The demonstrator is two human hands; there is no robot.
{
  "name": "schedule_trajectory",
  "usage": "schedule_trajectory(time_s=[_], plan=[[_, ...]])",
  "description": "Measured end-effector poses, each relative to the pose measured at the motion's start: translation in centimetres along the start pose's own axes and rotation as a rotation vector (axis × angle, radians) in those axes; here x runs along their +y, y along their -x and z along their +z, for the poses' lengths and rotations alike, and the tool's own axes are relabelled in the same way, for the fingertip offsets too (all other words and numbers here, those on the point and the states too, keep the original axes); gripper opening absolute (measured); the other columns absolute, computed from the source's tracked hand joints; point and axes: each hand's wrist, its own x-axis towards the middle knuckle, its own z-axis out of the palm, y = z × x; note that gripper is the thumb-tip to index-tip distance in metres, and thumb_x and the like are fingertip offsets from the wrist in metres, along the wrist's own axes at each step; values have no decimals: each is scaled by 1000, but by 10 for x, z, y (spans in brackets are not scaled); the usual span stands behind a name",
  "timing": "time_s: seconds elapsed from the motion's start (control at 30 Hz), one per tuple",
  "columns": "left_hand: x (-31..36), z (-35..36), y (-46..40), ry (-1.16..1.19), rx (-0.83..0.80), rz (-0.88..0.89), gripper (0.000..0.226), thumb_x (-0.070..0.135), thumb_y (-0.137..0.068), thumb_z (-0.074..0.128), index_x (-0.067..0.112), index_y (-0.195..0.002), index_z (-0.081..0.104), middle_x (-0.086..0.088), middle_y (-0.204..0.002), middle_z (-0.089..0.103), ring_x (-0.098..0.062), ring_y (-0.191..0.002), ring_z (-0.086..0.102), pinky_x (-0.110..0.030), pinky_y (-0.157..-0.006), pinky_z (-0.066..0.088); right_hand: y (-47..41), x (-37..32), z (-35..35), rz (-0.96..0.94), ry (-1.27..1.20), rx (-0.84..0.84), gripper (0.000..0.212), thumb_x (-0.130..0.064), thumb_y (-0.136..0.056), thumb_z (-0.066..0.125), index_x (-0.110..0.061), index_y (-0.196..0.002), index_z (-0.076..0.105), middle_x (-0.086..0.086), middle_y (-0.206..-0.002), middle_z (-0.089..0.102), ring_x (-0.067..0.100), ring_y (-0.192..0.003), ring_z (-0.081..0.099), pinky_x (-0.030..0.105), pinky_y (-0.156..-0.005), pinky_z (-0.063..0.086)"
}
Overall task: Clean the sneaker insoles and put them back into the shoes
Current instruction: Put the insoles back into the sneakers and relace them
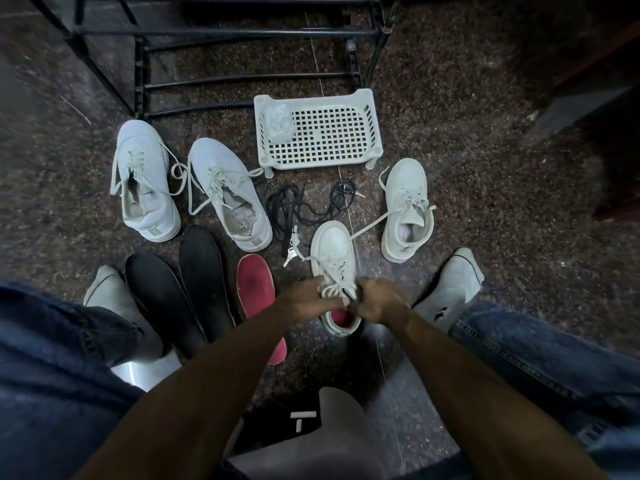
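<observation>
Hands low over the near sneaker (334, 252): the left hand (301, 299) pinches the lace area at the tongue, the right hand (375, 301) curls round the collar's other side, spreading the mouth. Red insole (341, 317) sits inside at the heel. A second red insole (254, 282) lies just left on the floor (485, 161), beside two black insoles (201, 268). Its partner sneaker (407, 209) stands right; two grey sneakers (149, 181) stand left, a white basket (318, 129) beyond.
</observation>
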Motion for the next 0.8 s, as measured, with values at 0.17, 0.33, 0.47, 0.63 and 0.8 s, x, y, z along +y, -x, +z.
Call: schedule_trajectory(time_s=[0.17,0.33,0.47,0.63,0.8], plan=[[-2,6,1,-389,152,-94,79,68,-75,55,19,-135,40,-12,-117,66,-33,-108,63,-36,-83,49,5,-10,2,11,-61,165,25,-39,-85,56,-17,-94,63,12,-98,69,33,-91,64,36,-79,53],[18,5,-2,-362,326,-106,40,36,-92,46,4,-107,65,-21,-111,67,-37,-100,64,-36,-79,49,2,-16,-30,-81,-91,205,35,-50,-86,53,-20,-99,67,11,-92,70,32,-88,65,33,-73,50],[21,-14,-7,-359,450,-61,35,25,-97,41,-3,-100,63,-26,-105,66,-41,-96,64,-35,-70,40,-4,-8,-68,-89,-178,302,51,-59,-95,38,-19,-112,64,10,-100,69,26,-87,60,33,-79,46],[12,-39,-16,-393,565,23,36,26,-98,41,-4,-98,62,-27,-94,67,-44,-87,65,-38,-68,43,-48,11,-94,-115,414,210,62,-34,-90,49,-18,-147,29,8,-149,38,26,-140,29,52,-115,19],[7,-54,-29,-448,563,56,35,25,-97,41,-4,-98,60,-28,-92,67,-44,-84,64,-42,-68,47,-54,18,-81,-188,717,48,74,-38,-88,51,-21,-152,18,9,-144,47,31,-139,32,71,-109,-7]])
